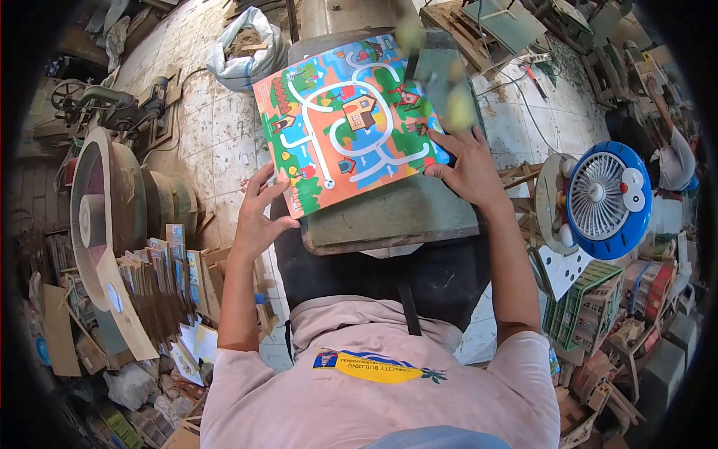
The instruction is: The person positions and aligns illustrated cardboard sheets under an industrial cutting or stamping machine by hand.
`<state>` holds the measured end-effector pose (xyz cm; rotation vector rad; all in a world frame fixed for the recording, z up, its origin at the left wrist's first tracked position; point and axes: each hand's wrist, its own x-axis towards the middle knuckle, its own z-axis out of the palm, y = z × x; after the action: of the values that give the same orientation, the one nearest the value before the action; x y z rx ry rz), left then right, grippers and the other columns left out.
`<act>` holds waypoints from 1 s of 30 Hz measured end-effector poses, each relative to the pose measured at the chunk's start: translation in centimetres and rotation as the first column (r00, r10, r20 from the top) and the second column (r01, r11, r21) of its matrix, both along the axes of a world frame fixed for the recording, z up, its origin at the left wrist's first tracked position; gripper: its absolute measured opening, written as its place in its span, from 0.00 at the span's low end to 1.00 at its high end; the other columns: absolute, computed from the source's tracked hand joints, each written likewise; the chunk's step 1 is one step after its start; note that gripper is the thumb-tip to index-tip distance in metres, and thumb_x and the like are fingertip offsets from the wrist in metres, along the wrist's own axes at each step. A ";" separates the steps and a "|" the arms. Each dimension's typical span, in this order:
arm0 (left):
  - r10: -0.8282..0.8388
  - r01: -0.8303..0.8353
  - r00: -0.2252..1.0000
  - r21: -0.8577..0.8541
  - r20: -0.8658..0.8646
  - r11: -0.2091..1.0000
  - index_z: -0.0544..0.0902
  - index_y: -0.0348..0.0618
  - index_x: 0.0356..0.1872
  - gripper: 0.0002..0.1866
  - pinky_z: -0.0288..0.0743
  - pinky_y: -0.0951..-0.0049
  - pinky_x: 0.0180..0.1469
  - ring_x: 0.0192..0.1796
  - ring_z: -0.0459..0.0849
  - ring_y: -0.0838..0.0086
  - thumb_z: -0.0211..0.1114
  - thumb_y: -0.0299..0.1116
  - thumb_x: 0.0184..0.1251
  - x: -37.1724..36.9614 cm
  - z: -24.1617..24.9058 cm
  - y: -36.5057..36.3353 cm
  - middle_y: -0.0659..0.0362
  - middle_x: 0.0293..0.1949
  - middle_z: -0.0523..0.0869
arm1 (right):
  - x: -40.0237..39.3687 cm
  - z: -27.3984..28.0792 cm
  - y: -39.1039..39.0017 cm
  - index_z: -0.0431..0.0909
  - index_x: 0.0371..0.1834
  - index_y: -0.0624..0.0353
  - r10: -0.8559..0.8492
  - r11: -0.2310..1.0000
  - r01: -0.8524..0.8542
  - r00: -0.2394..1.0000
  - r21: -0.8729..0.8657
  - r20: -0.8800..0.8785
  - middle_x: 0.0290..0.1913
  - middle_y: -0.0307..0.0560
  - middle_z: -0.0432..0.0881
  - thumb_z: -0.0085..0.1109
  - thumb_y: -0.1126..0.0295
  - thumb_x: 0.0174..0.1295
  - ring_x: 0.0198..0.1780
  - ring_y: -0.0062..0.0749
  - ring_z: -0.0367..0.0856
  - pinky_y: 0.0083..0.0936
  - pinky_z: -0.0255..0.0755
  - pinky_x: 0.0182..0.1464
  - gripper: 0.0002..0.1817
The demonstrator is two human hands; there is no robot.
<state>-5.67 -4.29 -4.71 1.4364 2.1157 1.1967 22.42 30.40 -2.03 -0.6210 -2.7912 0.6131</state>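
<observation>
A colourful maze board with white winding paths and printed houses lies tilted on a worn grey-green work surface. My left hand grips the board's near left corner, thumb at the near edge and fingers along the left side. At the opposite near corner, my right hand holds the right edge, its fingertips resting on the printed face. Blurred yellowish shapes hang close to the camera over the board's right side, and I cannot make out what they are.
A white sack of wood waste stands beyond the board's left. To the right is a blue fan above a green crate. A large wheel-shaped machine and upright stacked boards are at left.
</observation>
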 end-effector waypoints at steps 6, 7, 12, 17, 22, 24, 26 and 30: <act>0.036 -0.035 0.999 0.046 -0.020 0.998 0.86 0.50 0.69 0.47 0.68 0.44 0.79 0.79 0.71 0.45 0.85 0.62 0.47 1.8 -0.5 0.0 0.44 0.79 0.69 | -0.3 0.2 1.3 0.81 0.73 0.47 0.031 1.000 -0.031 0.998 0.000 0.049 0.78 0.53 0.76 0.69 0.34 0.59 0.84 0.57 0.65 0.69 0.51 0.83 0.43; 0.049 -0.047 0.998 0.048 -0.039 0.998 0.86 0.50 0.68 0.46 0.68 0.44 0.78 0.78 0.72 0.46 0.85 0.63 0.47 2.1 -0.5 0.0 0.44 0.79 0.69 | -0.4 0.2 1.5 0.82 0.72 0.47 0.026 1.000 -0.025 0.998 -0.017 0.065 0.79 0.51 0.75 0.69 0.34 0.58 0.84 0.56 0.64 0.69 0.50 0.83 0.42; 0.079 -0.078 0.996 0.028 -0.044 0.997 0.86 0.48 0.67 0.47 0.66 0.45 0.79 0.79 0.70 0.47 0.86 0.63 0.47 3.5 -0.3 -0.1 0.45 0.78 0.69 | -0.6 0.1 2.5 0.83 0.71 0.47 0.042 0.999 -0.041 0.998 -0.021 0.055 0.80 0.51 0.74 0.69 0.34 0.57 0.85 0.55 0.63 0.69 0.50 0.83 0.42; 0.092 -0.091 0.990 0.013 -0.111 0.996 0.86 0.46 0.66 0.47 0.65 0.47 0.79 0.79 0.69 0.48 0.88 0.60 0.45 4.5 0.3 0.0 0.46 0.77 0.69 | -1.0 0.1 3.0 0.82 0.71 0.46 0.067 0.998 -0.067 0.997 0.012 0.034 0.80 0.51 0.74 0.69 0.35 0.57 0.86 0.54 0.62 0.69 0.50 0.84 0.42; 0.171 -0.174 0.982 -0.032 -0.082 0.984 0.86 0.46 0.59 0.43 0.66 0.47 0.79 0.77 0.71 0.49 0.92 0.54 0.41 6.5 1.4 0.7 0.47 0.73 0.70 | -1.5 0.3 3.9 0.81 0.73 0.45 0.071 0.997 -0.070 0.990 -0.011 0.119 0.81 0.49 0.73 0.70 0.39 0.59 0.86 0.54 0.62 0.70 0.51 0.84 0.40; 0.195 -0.200 0.977 -0.061 -0.091 0.978 0.85 0.46 0.59 0.43 0.67 0.47 0.79 0.76 0.71 0.48 0.92 0.53 0.39 7.3 1.8 0.9 0.47 0.72 0.70 | -1.5 0.4 3.9 0.81 0.74 0.45 0.071 0.997 -0.071 0.993 -0.001 0.090 0.81 0.48 0.73 0.71 0.41 0.59 0.86 0.55 0.62 0.70 0.51 0.83 0.40; 0.221 -0.230 0.970 -0.089 -0.098 0.969 0.85 0.47 0.58 0.43 0.67 0.46 0.78 0.76 0.71 0.47 0.93 0.52 0.37 7.7 1.9 0.9 0.47 0.72 0.70 | -1.5 0.4 3.6 0.80 0.74 0.45 0.075 0.997 -0.075 0.995 0.008 0.063 0.81 0.48 0.73 0.72 0.42 0.59 0.86 0.55 0.62 0.70 0.51 0.83 0.39; 0.151 -0.178 0.942 -0.066 -0.299 0.982 0.86 0.47 0.59 0.45 0.66 0.44 0.80 0.80 0.67 0.42 0.94 0.48 0.31 7.6 3.0 1.6 0.44 0.77 0.68 | -0.7 1.1 0.5 0.81 0.73 0.48 0.017 1.000 -0.017 1.000 -0.007 0.015 0.82 0.50 0.71 0.73 0.49 0.63 0.84 0.60 0.63 0.59 0.61 0.82 0.35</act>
<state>1.97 -2.67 -1.72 1.4978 2.4991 0.9738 21.69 30.87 -0.98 -0.6066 -2.8120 0.6243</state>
